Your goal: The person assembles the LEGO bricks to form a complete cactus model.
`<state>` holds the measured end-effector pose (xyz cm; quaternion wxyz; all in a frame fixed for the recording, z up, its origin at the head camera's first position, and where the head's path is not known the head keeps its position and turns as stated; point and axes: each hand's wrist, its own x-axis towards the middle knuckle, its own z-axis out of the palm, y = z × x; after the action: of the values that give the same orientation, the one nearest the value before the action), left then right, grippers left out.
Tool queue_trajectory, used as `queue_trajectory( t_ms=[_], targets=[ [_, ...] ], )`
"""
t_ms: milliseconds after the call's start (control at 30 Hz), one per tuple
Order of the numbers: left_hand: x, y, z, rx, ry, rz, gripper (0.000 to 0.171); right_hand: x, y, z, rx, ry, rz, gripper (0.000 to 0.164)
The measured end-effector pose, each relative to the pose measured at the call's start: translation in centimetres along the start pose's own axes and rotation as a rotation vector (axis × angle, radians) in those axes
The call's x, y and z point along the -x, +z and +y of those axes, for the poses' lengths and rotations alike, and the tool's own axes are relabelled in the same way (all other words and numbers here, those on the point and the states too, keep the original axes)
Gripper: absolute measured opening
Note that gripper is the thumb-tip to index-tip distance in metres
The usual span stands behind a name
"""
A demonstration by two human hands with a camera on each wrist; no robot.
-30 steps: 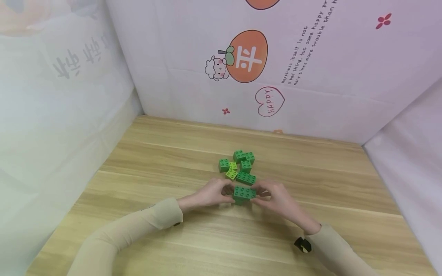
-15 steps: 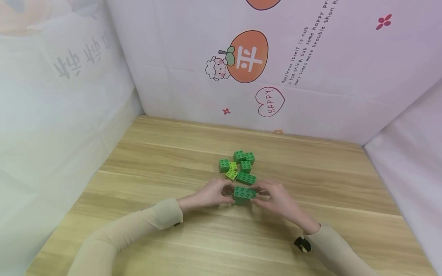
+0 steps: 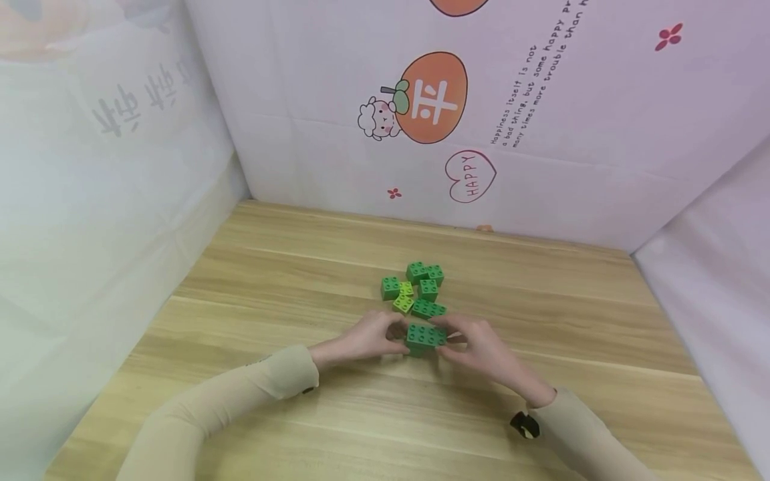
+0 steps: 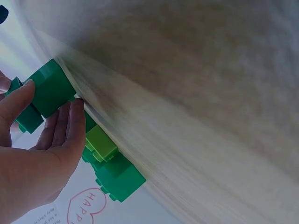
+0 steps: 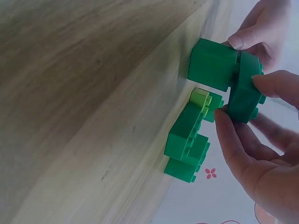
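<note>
Between my hands stands a two-level stack of green toy bricks, a long eight-stud brick (image 3: 423, 336) above a deeper green block (image 5: 212, 64) on the table. In the right wrist view the long brick overhangs one side, with studs showing at a narrow gap between the two. My left hand (image 3: 374, 335) grips the stack's left side, thumb and fingers on opposite faces. From the right, my right hand (image 3: 481, 344) pinches the overhanging end of the long brick between thumb and index finger; its other fingers hang loosely below.
Just beyond the stack lie another long green brick (image 3: 428, 308), several square green bricks (image 3: 390, 287) and yellow-green pieces (image 3: 403, 304). They rest on a wooden table (image 3: 289, 267), with a printed white cloth (image 3: 313, 133) behind and cloth at both sides.
My right index finger has slid slightly forward and left along the far side of the long brick. The left hand and stack look unmoved.
</note>
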<state>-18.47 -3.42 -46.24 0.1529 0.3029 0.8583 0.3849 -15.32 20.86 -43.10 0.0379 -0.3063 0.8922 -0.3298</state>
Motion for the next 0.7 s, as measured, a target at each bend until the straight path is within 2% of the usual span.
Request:
queue_trajectory(
  t_ms=[700],
  targets=[
    [0.04,-0.05,0.42,0.010,-0.002,0.004,0.034,-0.22,-0.28,-0.32,0.046,-0.013,-0.030,0.043]
  ],
)
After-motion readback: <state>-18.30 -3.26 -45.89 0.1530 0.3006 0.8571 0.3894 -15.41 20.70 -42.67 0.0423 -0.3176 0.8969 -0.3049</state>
